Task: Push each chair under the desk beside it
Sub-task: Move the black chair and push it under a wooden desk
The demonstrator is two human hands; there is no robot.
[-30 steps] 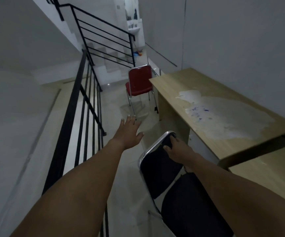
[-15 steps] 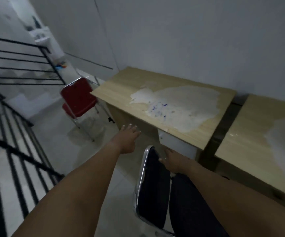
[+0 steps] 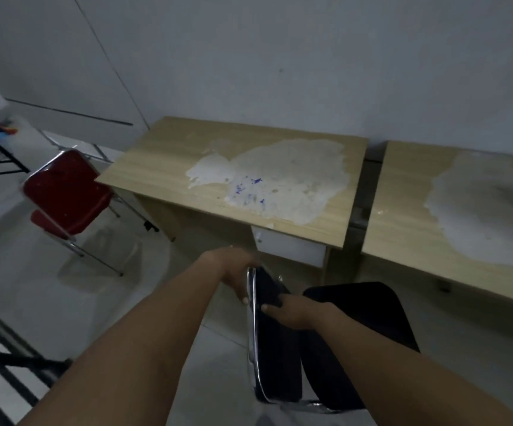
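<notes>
Nearest, astride the black chair [image 3: 283,342] backrest's top edge, left hand [image 3: 236,272] and right hand [image 3: 292,310] have fingers clamped on it, likely to steer. Beyond this chair stands the peeling worktop [image 3: 169,170]; farther left, the red chair [image 3: 64,195] waits.

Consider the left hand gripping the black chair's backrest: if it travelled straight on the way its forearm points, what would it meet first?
Probably the white drawer front under the light wooden desk, just beyond the left hand; depth is uncertain.
</notes>
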